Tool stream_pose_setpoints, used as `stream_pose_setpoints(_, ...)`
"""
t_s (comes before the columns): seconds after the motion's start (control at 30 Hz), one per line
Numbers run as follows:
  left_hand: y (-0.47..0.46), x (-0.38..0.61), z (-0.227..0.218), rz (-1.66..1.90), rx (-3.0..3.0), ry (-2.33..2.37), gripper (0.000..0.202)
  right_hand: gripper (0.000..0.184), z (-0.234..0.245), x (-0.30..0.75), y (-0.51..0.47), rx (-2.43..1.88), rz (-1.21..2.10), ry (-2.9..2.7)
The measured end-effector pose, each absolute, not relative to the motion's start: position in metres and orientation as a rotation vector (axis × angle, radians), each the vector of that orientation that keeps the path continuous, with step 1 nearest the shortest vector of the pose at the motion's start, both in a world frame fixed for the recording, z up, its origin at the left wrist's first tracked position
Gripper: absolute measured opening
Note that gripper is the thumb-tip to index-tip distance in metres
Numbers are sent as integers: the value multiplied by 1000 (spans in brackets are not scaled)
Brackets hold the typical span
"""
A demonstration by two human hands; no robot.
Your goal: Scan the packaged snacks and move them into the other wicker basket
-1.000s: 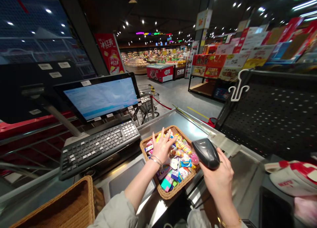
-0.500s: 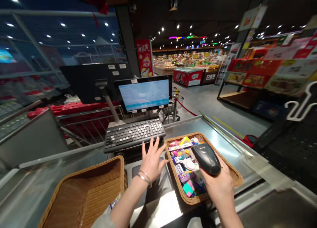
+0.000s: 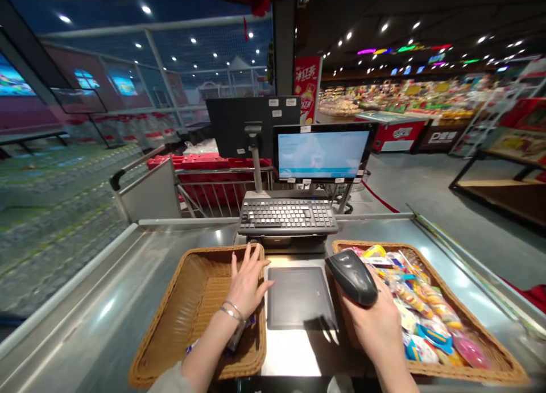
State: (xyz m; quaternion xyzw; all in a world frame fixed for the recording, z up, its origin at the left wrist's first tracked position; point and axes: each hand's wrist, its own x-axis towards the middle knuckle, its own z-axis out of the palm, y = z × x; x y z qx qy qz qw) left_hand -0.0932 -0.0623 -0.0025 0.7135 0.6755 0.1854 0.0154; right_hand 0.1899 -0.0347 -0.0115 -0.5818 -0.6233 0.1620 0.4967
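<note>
My left hand (image 3: 245, 282) reaches over the right side of an almost empty wicker basket (image 3: 179, 319), fingers stretched out and apart. A small packet (image 3: 238, 337) lies in the basket just below my wrist; I cannot tell if it touches the hand. My right hand (image 3: 375, 325) is closed round the handle of a black barcode scanner (image 3: 352, 276), held above the gap between the flat scan plate (image 3: 298, 296) and a second wicker basket (image 3: 482, 356) on the right. That basket is full of colourful wrapped sweets (image 3: 420, 310).
Behind the scan plate stand a black keyboard (image 3: 288, 215) and a lit till screen (image 3: 322, 153). Both baskets rest on a steel checkout counter (image 3: 106, 319). A metal rail and red crates (image 3: 205, 177) lie beyond it. Shop shelves and an aisle extend at right.
My left hand has moved from the sweets basket, past the keyboard, over to the left basket. The view has swung left. The right hand still holds the scanner.
</note>
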Motion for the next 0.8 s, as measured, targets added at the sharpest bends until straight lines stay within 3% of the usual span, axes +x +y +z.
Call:
stream_pose_setpoints(0.13, -78, -122, -12, 518, 2079, 2201, 27, 50, -23, 166, -37, -1351, 366, -1650)
stream_pose_setpoints(0.43, -101, -174, -50, 240, 1886, 2300, 41, 38, -39, 130, -45, -1252, 449, -1854)
stream_pose_setpoints(0.8, -106, -210, -92, -290, 1858, 2169, 52, 40, -60, 112, -53, -1245, 523, -1958)
